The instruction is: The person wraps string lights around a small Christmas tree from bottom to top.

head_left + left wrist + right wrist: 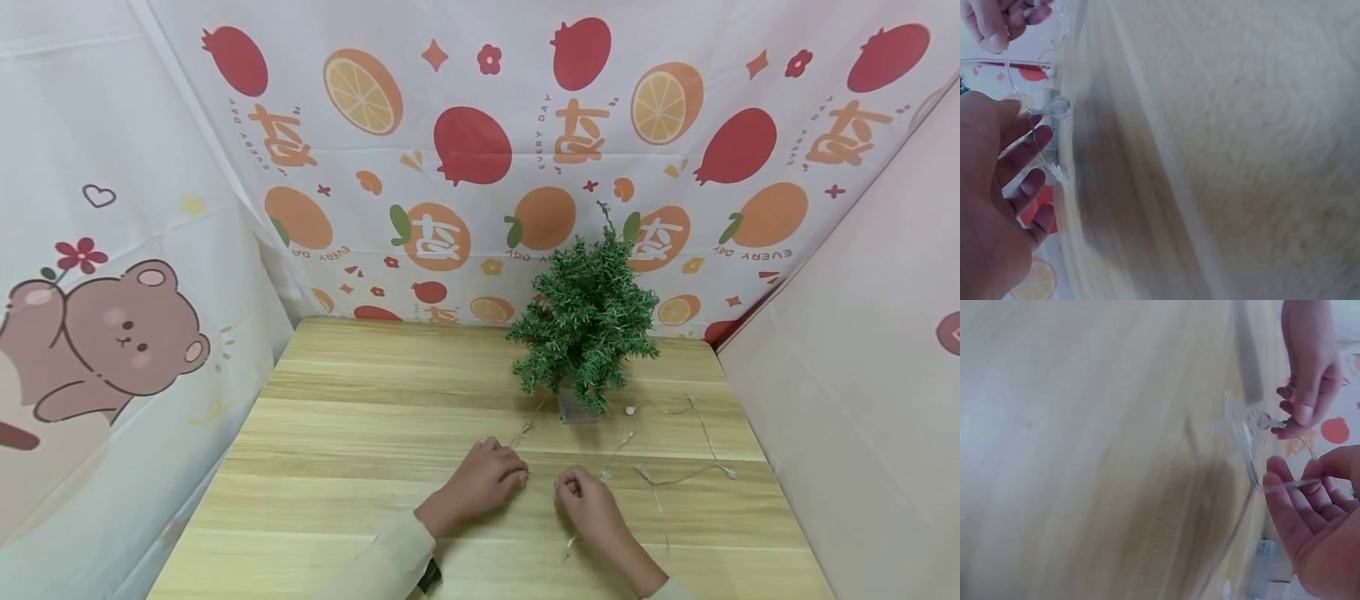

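A thin wire light string [681, 481] with small clear star-shaped pieces runs across the wooden table on the right and up to both hands. My left hand [483, 477] pinches the wire between thumb and forefinger, beside a clear star [1244, 419] in the right wrist view. A short span away, my right hand [588, 504] pinches the same wire between thumb and fingers. In the left wrist view, another white star [1059, 177] hangs by the left fingers. Behind the hands stands a small green artificial tree [588, 317] on a clear block base [579, 410].
The wooden table [360, 400] is bounded by a fruit-print cloth [472, 83] at the back and a bear-print cloth [135, 333] on the left. A plain pale cloth [862, 375] hangs on the right. A black object [430, 575] shows by the left sleeve.
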Available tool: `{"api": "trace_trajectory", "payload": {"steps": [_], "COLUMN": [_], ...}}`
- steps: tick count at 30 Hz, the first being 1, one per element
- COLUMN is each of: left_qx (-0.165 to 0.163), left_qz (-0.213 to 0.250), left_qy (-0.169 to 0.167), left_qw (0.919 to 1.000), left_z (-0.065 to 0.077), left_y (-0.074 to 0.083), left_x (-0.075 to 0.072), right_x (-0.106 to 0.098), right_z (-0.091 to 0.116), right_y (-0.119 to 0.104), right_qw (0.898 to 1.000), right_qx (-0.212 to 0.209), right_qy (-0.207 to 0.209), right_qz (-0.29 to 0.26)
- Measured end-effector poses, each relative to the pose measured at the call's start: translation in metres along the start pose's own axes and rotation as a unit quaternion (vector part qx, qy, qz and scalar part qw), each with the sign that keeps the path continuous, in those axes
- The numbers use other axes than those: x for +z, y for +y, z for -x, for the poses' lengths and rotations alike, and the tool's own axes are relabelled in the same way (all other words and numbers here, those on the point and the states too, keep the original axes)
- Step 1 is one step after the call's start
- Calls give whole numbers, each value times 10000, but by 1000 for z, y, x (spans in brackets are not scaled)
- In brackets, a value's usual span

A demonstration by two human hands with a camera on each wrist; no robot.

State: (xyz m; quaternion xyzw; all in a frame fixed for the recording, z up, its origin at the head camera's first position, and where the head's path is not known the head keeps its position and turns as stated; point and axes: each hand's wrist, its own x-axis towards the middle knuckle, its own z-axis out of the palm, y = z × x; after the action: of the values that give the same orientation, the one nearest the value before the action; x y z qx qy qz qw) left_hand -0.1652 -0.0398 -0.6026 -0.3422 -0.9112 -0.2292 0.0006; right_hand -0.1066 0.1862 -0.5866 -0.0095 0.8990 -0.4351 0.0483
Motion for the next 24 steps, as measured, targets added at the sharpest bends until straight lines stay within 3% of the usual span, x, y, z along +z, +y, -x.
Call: {"api": "trace_trajectory", "payload": {"steps": [8,15,19,24], "left_qx": [233,284,193,190], "left_qz": [-277,-643,-642,-669], "left_qy": [290,659,821,1261], "left_qw": [9989,9953,9944,9896], "left_z": [-1,-5,-6,-9], "left_y": [-1,-5,-8,-14], "left_x": [-9,-14,-16,-17], "right_x": [-16,-26,-32,-38], "right_z": [1,3,6,9], "right_y": [-11,-19,-19,-20], "right_qw": [9996,9995,9984,9955], "right_qx": [152,196,102,-159], "right_qy": [-213,-197,-466,-742], "right_qz": [-94,173,309,560]}}
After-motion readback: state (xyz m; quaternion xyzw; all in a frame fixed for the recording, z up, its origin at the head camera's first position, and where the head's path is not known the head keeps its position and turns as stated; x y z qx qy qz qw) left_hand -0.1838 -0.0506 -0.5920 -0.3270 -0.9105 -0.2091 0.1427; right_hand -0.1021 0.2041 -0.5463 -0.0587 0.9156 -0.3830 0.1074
